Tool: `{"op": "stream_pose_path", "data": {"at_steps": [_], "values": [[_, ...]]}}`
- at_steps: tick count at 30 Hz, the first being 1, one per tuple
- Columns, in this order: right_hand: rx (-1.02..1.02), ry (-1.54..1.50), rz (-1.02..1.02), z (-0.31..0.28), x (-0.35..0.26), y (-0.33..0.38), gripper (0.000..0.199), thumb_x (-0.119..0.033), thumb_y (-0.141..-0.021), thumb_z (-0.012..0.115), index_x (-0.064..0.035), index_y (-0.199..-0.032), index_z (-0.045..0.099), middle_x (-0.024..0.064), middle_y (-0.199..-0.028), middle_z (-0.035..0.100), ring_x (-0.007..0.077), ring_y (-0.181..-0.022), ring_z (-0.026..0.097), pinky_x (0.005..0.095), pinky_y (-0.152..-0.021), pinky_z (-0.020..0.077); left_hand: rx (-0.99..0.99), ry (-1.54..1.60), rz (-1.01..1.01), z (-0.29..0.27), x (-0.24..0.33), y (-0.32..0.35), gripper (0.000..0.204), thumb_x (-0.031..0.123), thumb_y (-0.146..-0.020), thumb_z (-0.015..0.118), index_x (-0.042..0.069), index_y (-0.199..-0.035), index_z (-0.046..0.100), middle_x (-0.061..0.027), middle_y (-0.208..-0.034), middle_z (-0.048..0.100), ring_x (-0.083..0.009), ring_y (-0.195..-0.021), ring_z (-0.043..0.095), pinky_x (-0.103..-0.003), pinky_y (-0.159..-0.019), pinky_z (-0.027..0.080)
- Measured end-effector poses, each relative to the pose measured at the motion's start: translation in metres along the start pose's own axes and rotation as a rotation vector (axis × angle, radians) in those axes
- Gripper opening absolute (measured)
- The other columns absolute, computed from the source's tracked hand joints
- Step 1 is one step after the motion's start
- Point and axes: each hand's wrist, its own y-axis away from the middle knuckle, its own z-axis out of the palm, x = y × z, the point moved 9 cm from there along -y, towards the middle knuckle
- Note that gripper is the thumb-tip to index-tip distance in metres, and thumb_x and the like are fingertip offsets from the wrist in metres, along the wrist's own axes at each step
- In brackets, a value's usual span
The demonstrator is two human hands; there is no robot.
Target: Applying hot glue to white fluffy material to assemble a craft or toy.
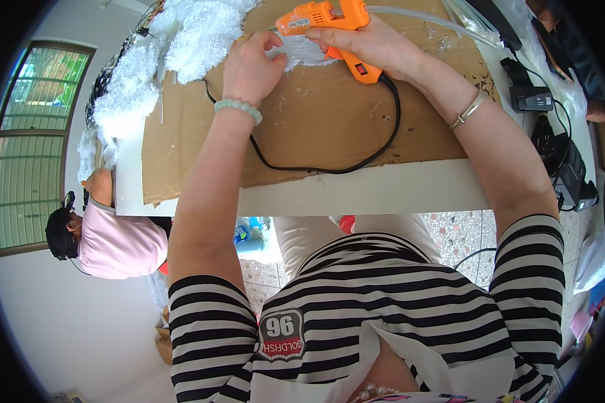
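An orange hot glue gun [310, 18] is in my right hand [390, 48], whose fingers wrap its grip. Its nozzle points left, close to the fingers of my left hand [252, 70]. Those left fingers are bent in a pinch, with the thumb by the edge of a white fringed piece [306, 52] lying under the gun. Whatever sits between the fingertips is too small to make out. From the gun's grip a black cord [395, 121] loops over the brown cardboard [329, 127] and passes behind my left wrist. A translucent tube or stick [417, 17] runs rightward from the gun's rear.
Fluffy white tinsel-like material [195, 40] is heaped at the far left of the table [356, 195]. Black power adapters [532, 99] and cables line the right side. A person in a pink shirt [121, 242] is at the left. Clear plastic [565, 80] lies at the far right.
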Motion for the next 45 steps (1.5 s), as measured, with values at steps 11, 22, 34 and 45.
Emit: {"op": "stream_pose_path", "data": {"at_steps": [11, 22, 34, 45], "values": [[0.016, -0.383, -0.195, -0.004, -0.013, -0.007, 0.027, -0.016, -0.093, 0.054, -0.009, -0.119, 0.057, -0.0003, -0.095, 0.06, 0.0095, -0.077, 0.055, 0.0237, -0.066, 0.0483, -0.013, 0.295, -0.152, 0.003, -0.01, 0.01, 0.027, 0.027, -0.073, 0.071, 0.002, -0.077, 0.063, -0.0104, -0.073, 0.063, -0.0254, -0.068, 0.059, -0.035, -0.065, 0.049], [0.39, -0.269, 0.123, -0.026, 0.004, 0.006, 0.023, -0.023, -0.092, 0.055, -0.0138, -0.113, 0.059, -0.001, -0.085, 0.053, 0.0119, -0.067, 0.052, 0.0293, -0.057, 0.0501, 0.213, 0.405, -0.549, -0.034, -0.073, 0.026, 0.03, 0.029, -0.075, 0.07, 0.001, -0.071, 0.064, -0.0071, -0.056, 0.058, -0.0137, -0.051, 0.05, -0.029, -0.054, 0.044], [0.2, -0.21, 0.017, -0.018, 0.006, -0.001, 0.027, -0.019, -0.094, 0.052, -0.0119, -0.119, 0.057, 0.0001, -0.089, 0.056, 0.0107, -0.066, 0.051, 0.0261, -0.058, 0.0473, -0.104, 0.111, -0.285, -0.006, -0.037, 0.027, 0.029, 0.026, -0.075, 0.072, 0.003, -0.091, 0.069, -0.0083, -0.074, 0.067, -0.0164, -0.067, 0.062, -0.028, -0.065, 0.049], [0.226, -0.2, 0.049, -0.021, 0.01, -0.002, 0.026, -0.022, -0.092, 0.056, -0.0106, -0.115, 0.058, -0.001, -0.085, 0.058, 0.0096, -0.065, 0.052, 0.0257, -0.056, 0.0465, -0.067, 0.075, -0.226, -0.004, -0.014, 0.012, 0.015, 0.019, -0.079, 0.064, 0.005, -0.081, 0.067, -0.012, -0.077, 0.066, -0.0282, -0.075, 0.062, -0.037, -0.068, 0.049]]}}
